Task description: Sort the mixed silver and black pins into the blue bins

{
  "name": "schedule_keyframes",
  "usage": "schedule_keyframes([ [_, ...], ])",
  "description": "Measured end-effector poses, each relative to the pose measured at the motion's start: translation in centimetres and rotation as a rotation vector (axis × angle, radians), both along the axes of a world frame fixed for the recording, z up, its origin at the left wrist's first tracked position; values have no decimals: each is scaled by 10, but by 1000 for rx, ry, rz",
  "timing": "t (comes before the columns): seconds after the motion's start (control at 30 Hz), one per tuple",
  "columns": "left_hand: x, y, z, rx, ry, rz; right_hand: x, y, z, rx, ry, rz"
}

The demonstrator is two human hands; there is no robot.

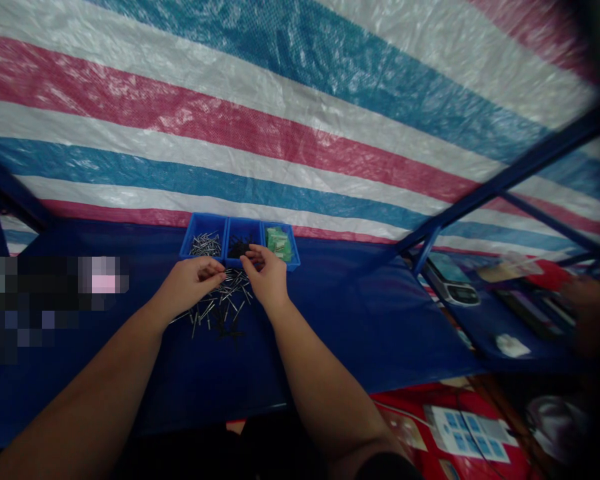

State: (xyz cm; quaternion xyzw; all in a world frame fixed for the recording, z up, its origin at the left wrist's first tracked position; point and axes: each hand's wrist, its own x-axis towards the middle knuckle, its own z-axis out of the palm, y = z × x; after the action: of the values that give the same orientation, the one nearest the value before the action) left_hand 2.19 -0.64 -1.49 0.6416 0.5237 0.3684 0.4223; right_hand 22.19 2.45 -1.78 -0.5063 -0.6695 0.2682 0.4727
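Note:
Thin metal pieces, like rivets, lie in a loose pile (230, 288) on the blue table, with small black pieces (229, 329) at its near side. Over the pile's left part is my left hand (196, 279), fingers pinched together on something too small to make out. My right hand (267, 272) is just right of it, thumb and fingertips close together at the middle bin; what they hold is hidden. Behind the hands stand three blue bins: the left one (185, 245) holds metal pieces, the middle one (244, 227) black pieces, the right one (294, 248) green-and-white packets.
A striped tarp (280, 140) hangs behind the blue table (350, 313). Blue frame bars (450, 213) rise at the right. Beyond them are a scale (455, 283) and a person's hand (587, 293). Part of the left side is pixelated.

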Motion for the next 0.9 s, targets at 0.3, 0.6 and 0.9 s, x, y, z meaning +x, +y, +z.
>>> schedule_keyframes([
  [0.3,3,-3,7,71,30,-98,-1,-17,9,-53,-69,349],
  [0.6,2,-2,4,58,14,-54,-3,-6,-1,-83,322,244],
  [0.9,-28,7,2,33,138,33,12,-4,7,-169,92,156],
])
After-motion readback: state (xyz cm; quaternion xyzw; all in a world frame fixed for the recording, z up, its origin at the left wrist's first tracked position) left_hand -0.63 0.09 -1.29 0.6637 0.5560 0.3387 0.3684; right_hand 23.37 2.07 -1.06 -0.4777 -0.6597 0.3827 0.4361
